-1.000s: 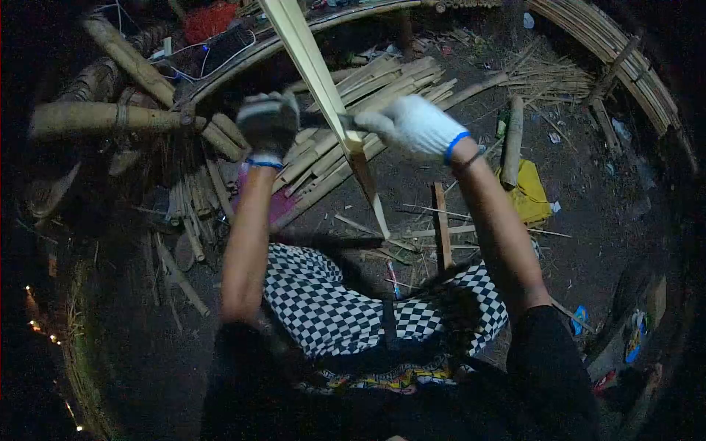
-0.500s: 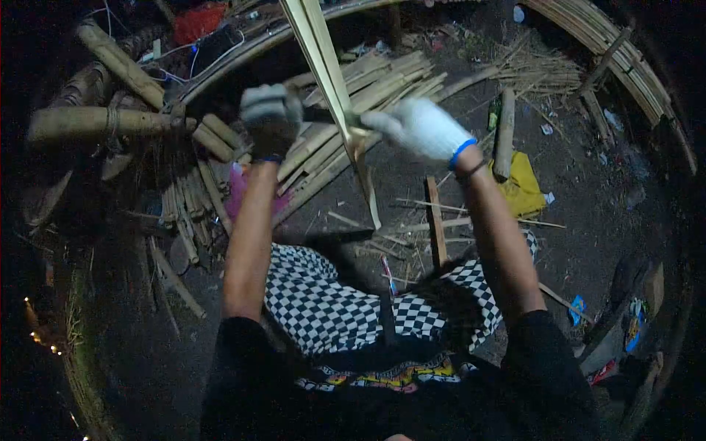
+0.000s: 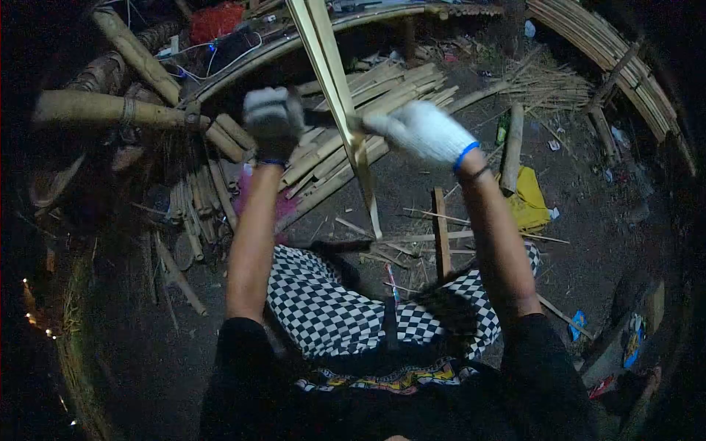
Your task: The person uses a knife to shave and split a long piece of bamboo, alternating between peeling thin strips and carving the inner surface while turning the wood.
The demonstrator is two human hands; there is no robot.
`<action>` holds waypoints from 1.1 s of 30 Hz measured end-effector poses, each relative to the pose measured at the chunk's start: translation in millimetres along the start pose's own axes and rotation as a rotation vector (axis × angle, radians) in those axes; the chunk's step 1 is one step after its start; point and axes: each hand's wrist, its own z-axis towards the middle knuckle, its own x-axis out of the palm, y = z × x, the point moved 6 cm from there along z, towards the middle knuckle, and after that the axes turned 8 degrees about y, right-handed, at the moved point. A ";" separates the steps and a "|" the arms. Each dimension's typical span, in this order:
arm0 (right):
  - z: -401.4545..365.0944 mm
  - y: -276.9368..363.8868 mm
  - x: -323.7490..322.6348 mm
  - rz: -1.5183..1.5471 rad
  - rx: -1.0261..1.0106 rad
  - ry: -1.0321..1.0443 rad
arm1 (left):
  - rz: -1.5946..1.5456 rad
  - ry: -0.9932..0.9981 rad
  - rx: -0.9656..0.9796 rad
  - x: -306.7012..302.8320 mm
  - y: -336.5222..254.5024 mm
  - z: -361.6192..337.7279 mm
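A long pale bamboo piece (image 3: 323, 55), split lengthwise, stands tilted in front of me, its upper end beyond the top of the view. Its lower tip hangs above the ground near my knees. A dark knife blade (image 3: 318, 116) crosses it at the split. My left hand (image 3: 273, 117), in a white glove with a dark palm, is closed in a fist at the blade's left end; the handle is hidden inside it. On the other side my right hand (image 3: 423, 132), gloved in white with a blue cuff, closes around the blade's right end, slightly blurred.
Split bamboo lengths (image 3: 331, 162) lie piled behind my hands. Thick bamboo poles (image 3: 121, 109) rest at the left. A wooden stick (image 3: 441, 231) and a yellow bag (image 3: 531, 202) lie on the ground at the right. A curved bamboo bundle (image 3: 610, 51) stands far right.
The view has shifted a little, so the surroundings sit slightly farther right. Both hands keep their grip on the knife, and the bamboo stays across it with little visible difference.
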 end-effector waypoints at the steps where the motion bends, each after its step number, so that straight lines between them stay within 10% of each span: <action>1: -11.1 9.8 -12.7 0.087 -0.145 -0.110 | -0.036 0.007 -0.011 -12.7 -1.0 10.7; 4: -9.2 -1.4 3.9 0.064 -0.038 0.046 | -0.238 0.006 -0.143 11.9 14.0 -7.6; 7: 26.0 -81.6 126.9 0.075 0.035 0.130 | -0.037 0.647 -0.187 109.5 -41.3 -164.4; 10: 15.3 -86.0 101.0 -0.156 0.015 -0.087 | -0.120 0.504 -0.142 164.3 -35.4 -113.3; 13: 5.8 -117.7 142.5 0.087 0.170 0.147 | -0.158 0.713 -0.100 114.5 -76.6 -149.2; 17: 17.7 -122.6 171.4 0.341 0.140 0.150 | -1.662 0.049 -1.097 82.6 -71.9 -88.0; 19: 13.2 -103.8 173.9 0.466 0.184 0.208 | -0.518 0.678 -0.633 38.4 -86.3 -29.6; 21: 18.2 -91.1 200.8 0.980 0.112 0.369 | -0.977 0.535 -1.100 47.8 -81.1 -29.2; 25: 29.6 -79.6 227.2 1.417 0.208 0.544 | -0.814 0.585 -1.075 54.9 -69.9 -33.4; 27: 56.9 -105.6 249.4 1.273 0.295 0.446 | -0.796 0.555 -1.083 58.7 -65.6 -37.0; 29: 70.5 -87.3 233.4 -0.336 -0.360 0.126 | -0.764 0.574 -1.045 62.7 -64.2 -39.1; 33: 68.9 -111.1 209.4 0.053 0.109 0.082 | -0.796 0.490 -1.051 65.9 -68.1 -39.6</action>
